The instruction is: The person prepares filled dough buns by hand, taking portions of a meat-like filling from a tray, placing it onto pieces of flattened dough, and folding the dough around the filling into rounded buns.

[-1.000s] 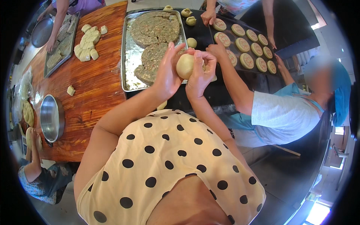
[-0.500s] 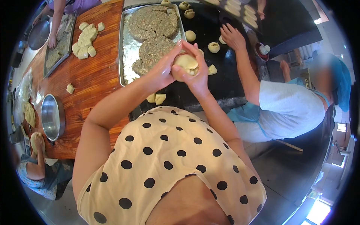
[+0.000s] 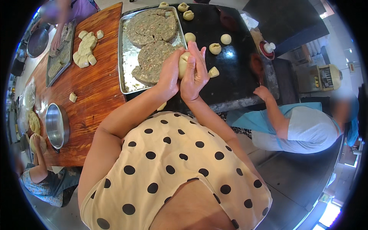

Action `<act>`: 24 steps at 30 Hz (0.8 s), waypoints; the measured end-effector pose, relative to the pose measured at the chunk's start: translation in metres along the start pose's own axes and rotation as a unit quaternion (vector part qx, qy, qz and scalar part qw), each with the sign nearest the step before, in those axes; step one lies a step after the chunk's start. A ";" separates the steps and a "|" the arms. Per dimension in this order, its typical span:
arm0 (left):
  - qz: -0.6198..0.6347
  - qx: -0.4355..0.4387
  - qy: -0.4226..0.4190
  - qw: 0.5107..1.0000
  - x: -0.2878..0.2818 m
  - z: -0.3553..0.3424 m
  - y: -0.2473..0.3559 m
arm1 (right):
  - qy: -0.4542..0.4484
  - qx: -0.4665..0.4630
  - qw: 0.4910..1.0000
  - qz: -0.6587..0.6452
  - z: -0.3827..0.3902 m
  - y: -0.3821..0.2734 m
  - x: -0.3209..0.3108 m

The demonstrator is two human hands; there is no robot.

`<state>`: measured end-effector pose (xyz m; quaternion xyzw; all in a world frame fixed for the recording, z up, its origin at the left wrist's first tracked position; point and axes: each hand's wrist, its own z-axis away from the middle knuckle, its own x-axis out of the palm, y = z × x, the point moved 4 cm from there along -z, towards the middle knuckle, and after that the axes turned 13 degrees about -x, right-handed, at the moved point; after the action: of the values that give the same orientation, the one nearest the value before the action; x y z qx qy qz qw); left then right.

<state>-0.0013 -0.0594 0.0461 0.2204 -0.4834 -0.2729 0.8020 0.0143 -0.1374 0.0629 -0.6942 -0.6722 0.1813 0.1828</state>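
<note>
Both of my hands cup a pale dough ball (image 3: 183,64) over the lower right part of a metal tray (image 3: 126,84). My left hand (image 3: 171,73) wraps round its left side, and my right hand (image 3: 194,76) presses from the right with fingers together, hiding much of it. Two large slabs of speckled filling (image 3: 150,27) lie in the tray. On the black worktop (image 3: 230,84) beside it are several dough balls (image 3: 225,39), some closed and some with a folded opening (image 3: 215,48), and a small dough piece (image 3: 213,72) just right of my hands.
The wooden table (image 3: 99,119) at left carries cut dough (image 3: 85,51), a steel pan (image 3: 56,124) and a filling tray (image 3: 53,71), where a co-worker's hand (image 3: 55,43) works. Another co-worker (image 3: 32,180) handles dough at lower left. A co-worker in blue (image 3: 306,126) stands at right, near a red dish (image 3: 267,50).
My hands have turned the dough ball and closed further round it. The tray of stamped cakes has left view. The co-worker at right has drawn their arm back from the black worktop.
</note>
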 end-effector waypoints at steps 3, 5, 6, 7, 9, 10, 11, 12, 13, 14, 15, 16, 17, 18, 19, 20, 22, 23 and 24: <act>0.019 -0.051 -0.028 0.998 0.000 -0.005 0.003 | -0.055 0.041 0.989 -0.133 -0.009 0.000 -0.006; 0.016 -0.095 -0.083 0.992 -0.004 -0.015 0.007 | -0.120 0.020 0.982 -0.143 -0.021 0.000 -0.012; 0.007 -0.126 -0.126 0.984 -0.007 -0.020 0.008 | -0.175 -0.028 0.980 -0.088 -0.028 -0.001 -0.017; -0.002 -0.161 -0.167 0.973 -0.007 -0.022 0.004 | -0.237 -0.079 0.968 -0.015 -0.033 0.001 -0.022; -0.013 -0.156 -0.111 0.981 -0.009 -0.028 -0.006 | -0.295 -0.115 0.947 0.053 -0.031 0.000 -0.022; -0.022 -0.156 -0.087 0.984 -0.006 -0.031 -0.009 | -0.277 -0.103 0.955 0.035 -0.028 0.003 -0.025; -0.059 -0.158 -0.176 0.970 0.006 -0.027 -0.009 | -0.258 -0.091 0.962 0.017 -0.021 0.009 -0.029; -0.074 -0.158 -0.184 0.967 0.011 -0.029 -0.010 | -0.240 -0.079 0.968 -0.001 -0.018 0.013 -0.033; -0.087 -0.157 -0.189 0.965 0.013 -0.030 -0.012 | -0.207 -0.064 0.976 -0.010 -0.020 0.009 -0.035; -0.101 -0.156 -0.194 0.963 0.016 -0.032 -0.014 | -0.181 -0.049 0.982 -0.027 -0.019 0.013 -0.038; -0.082 -0.157 -0.179 0.968 0.019 -0.034 -0.015 | -0.154 -0.034 0.986 -0.044 -0.018 0.017 -0.041; -0.063 -0.160 -0.167 0.971 0.025 -0.038 -0.016 | -0.127 -0.019 0.990 -0.057 -0.019 0.021 -0.045; -0.044 -0.162 -0.156 0.973 0.031 -0.040 -0.015 | -0.107 -0.012 0.992 -0.060 -0.023 0.023 -0.048; -0.012 -0.125 -0.145 0.981 0.036 -0.037 -0.013 | -0.078 -0.010 0.995 -0.056 -0.024 0.026 -0.051; 0.017 -0.088 -0.134 0.987 0.040 -0.030 -0.012 | -0.048 -0.010 0.997 -0.052 -0.023 0.030 -0.052; 0.047 -0.050 -0.122 0.990 0.043 -0.025 -0.012 | -0.017 -0.009 0.999 -0.048 -0.022 0.034 -0.052; 0.025 -0.062 -0.050 0.996 0.037 -0.031 -0.029 | -0.050 -0.021 0.998 -0.029 -0.011 0.044 -0.043; 0.006 -0.061 -0.010 0.998 0.036 -0.030 -0.031 | -0.061 -0.032 0.998 -0.013 -0.008 0.049 -0.042; -0.013 -0.060 0.030 0.998 0.034 -0.029 -0.031 | -0.073 -0.044 0.996 0.002 -0.006 0.052 -0.043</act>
<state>0.0312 -0.1028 0.0364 0.1860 -0.4392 -0.3047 0.8244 0.0616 -0.1821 0.0426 -0.6882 -0.6894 0.2020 0.1018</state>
